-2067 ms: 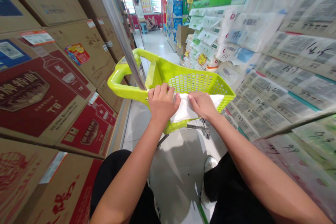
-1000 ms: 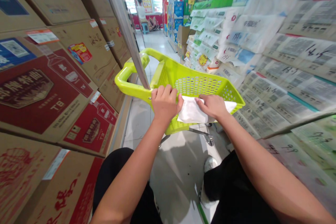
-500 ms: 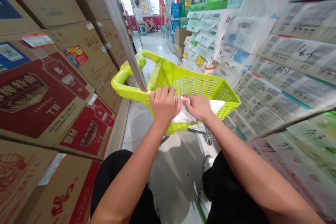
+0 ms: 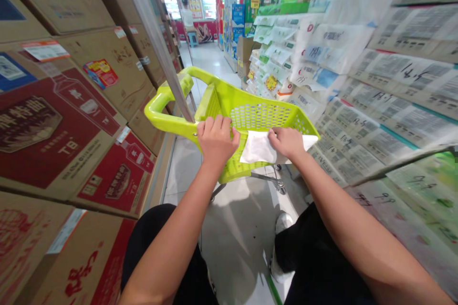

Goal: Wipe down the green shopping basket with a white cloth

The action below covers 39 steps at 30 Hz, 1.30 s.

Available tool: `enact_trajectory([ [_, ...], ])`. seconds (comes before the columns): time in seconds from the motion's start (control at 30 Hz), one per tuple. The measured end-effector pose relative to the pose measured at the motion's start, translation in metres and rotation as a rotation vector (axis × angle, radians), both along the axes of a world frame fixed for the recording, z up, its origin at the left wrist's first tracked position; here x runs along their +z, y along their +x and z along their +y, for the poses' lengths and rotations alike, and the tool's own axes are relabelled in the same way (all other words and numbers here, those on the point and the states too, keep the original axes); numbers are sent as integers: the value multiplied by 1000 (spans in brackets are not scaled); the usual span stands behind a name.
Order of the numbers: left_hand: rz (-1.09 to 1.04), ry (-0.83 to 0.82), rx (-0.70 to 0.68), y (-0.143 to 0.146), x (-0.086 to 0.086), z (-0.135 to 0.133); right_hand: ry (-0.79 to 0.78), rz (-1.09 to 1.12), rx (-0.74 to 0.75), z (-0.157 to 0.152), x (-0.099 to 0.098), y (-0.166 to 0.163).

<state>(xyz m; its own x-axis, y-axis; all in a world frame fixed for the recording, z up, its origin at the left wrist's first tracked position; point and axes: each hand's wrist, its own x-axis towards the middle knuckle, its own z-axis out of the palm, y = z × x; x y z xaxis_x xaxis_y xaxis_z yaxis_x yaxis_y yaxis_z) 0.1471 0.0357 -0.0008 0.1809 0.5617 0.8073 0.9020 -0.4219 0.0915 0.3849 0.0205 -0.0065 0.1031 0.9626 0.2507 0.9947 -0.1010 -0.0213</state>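
Note:
A lime-green plastic shopping cart (image 4: 257,113) stands in the aisle in front of me, empty inside. My left hand (image 4: 215,140) is closed over the near rim of its basket. My right hand (image 4: 288,143) presses a white cloth (image 4: 259,147) against the same rim, a little to the right, fingers curled on the cloth. The cloth drapes over the rim's outer face between the two hands and reaches on toward the right corner.
Stacked cardboard boxes (image 4: 60,119), brown and red, fill the shelves on the left behind a slanted metal post (image 4: 157,43). Shelves of packaged tissue (image 4: 375,86) line the right. The tiled floor (image 4: 232,243) runs ahead down the narrow aisle toward a distant person (image 4: 186,16).
My right hand has slid the cloth rightward along the rim, away from the left hand, after moving in close to it half a second ago. The left hand has kept its grip.

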Motion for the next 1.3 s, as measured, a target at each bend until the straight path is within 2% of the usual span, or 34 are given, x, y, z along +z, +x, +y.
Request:
enact_trajectory([
  [0.1,8,-11,-10,2,0,-2,7,-5,-20,-2,-2,12],
  [0.2,15,5,-6,5,0,-4,7,17,44,-7,0,8],
  [0.4,19,28,24,8,2,-6,60,76,221,-16,6,-36],
  [0.5,37,21,21,7,1,-6,129,86,263,-15,7,-58],
  [0.6,76,15,0,3,1,-6,134,86,273,-13,7,-63],
  [0.7,101,-3,-26,-3,1,-5,73,57,242,-10,6,-48],
  [0.93,93,-20,-32,-9,1,-1,4,-50,136,-9,-7,15],
  [1.03,58,-22,-35,-6,0,-1,13,-64,149,-12,-10,26],
  [1.13,25,-1,-16,1,1,-6,52,-51,235,-14,-9,12],
  [1.3,25,-7,3,7,6,-17,156,25,358,-14,0,-52],
])
